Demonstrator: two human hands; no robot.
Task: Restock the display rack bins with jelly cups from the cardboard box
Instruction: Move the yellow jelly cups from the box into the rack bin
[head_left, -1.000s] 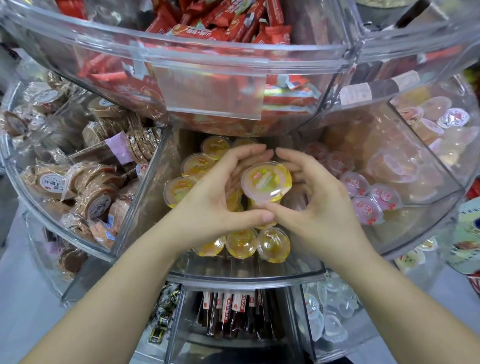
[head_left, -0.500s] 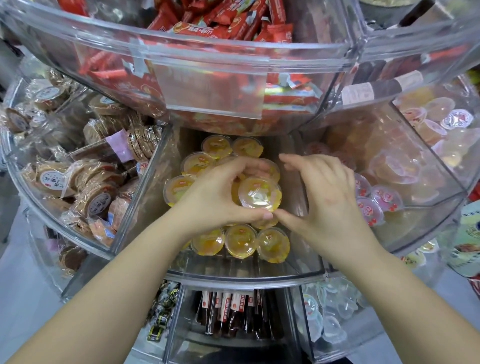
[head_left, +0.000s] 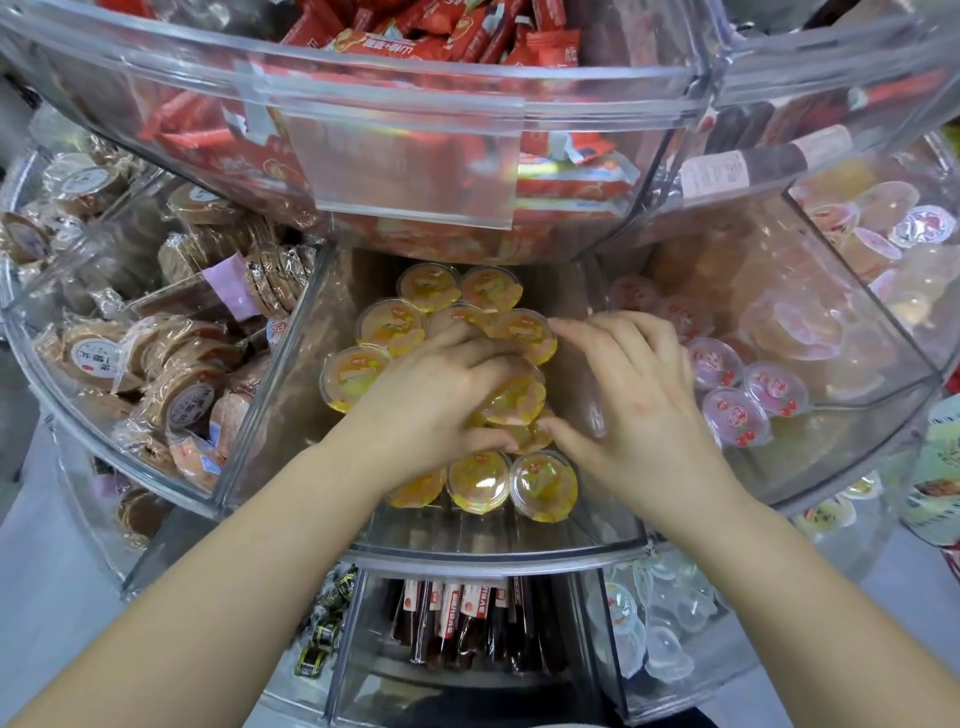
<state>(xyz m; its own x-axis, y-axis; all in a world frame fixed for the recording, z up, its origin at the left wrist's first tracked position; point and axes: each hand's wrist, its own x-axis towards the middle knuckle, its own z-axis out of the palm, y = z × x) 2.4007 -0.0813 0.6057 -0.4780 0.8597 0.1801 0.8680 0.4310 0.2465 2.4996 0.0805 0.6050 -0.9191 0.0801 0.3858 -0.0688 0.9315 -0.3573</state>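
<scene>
- The clear display rack (head_left: 467, 551) is seen filling the view, tier over tier; red wrapped snacks (head_left: 467, 36) are heaped in the bin at twelve o'clock, and wrapped round biscuits (head_left: 176, 364) are packed in the bin at nine o'clock.
- The centre bin (head_left: 291, 374) is being stocked: orange jelly cups (head_left: 478, 480) are lying lid-up, from the back wall at twelve o'clock to the front lip at six.
- Pink-lidded cups (head_left: 735, 415) are held in the neighbouring bin at three o'clock. No cardboard box is in view.
- The left hand (head_left: 431, 410) is laid over the pile, its fingers curled down around a tilted orange cup (head_left: 514, 395).
- The right hand (head_left: 634, 410) is set just beside it at three o'clock, fingers loosely spread and bent, thumb reaching toward that cup; whether it is touched cannot be told.
- The deciding relation: the tilted cup is lying directly under the left fingers, at nine o'clock from the right thumb, its lid canted toward six o'clock. The left hand is judged the nearer, so any levelling would likely be done from there.
</scene>
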